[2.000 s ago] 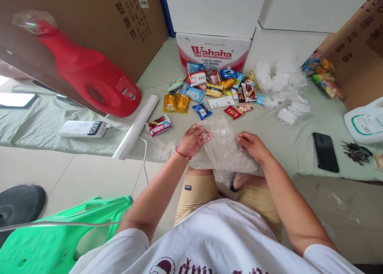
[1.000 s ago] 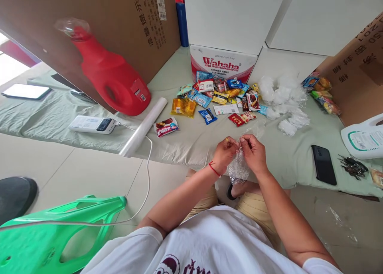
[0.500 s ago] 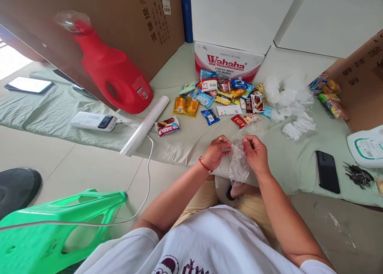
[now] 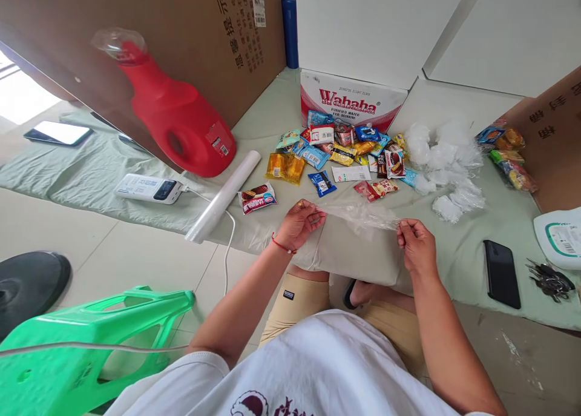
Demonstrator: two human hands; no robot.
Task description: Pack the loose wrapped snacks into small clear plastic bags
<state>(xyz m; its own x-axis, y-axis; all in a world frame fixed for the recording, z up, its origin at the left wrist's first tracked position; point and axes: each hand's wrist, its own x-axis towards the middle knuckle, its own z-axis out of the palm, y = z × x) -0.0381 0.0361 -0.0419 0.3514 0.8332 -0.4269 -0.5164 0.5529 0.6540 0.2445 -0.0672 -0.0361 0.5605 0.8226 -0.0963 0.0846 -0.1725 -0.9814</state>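
A clear plastic bag (image 4: 363,216) is stretched sideways between my hands, above the front of the cloth-covered surface. My left hand (image 4: 300,223) pinches its left end, and my right hand (image 4: 416,244) grips the right end. Just beyond the bag lie a red snack packet (image 4: 367,191), a blue packet (image 4: 322,183) and a white packet (image 4: 351,173). Behind these is a heap of mixed wrapped snacks (image 4: 342,154). Left of it sit a yellow-wrapped snack (image 4: 285,168) and a red-and-white packet (image 4: 257,198). Crumpled clear plastic bags (image 4: 447,155) are piled on the right.
A plastic roll (image 4: 223,197), a white power bank (image 4: 147,188) with a cable and a red jug (image 4: 181,119) stand left. The Wahaha carton (image 4: 354,101) is at the back. A black phone (image 4: 502,274) and keys (image 4: 550,280) lie right; a green stool (image 4: 91,337) is lower left.
My hands have moved apart, left hand leftward and right hand rightward. The plastic bag, bunched and hanging before, is now pulled out flat between them. The view has shifted slightly.
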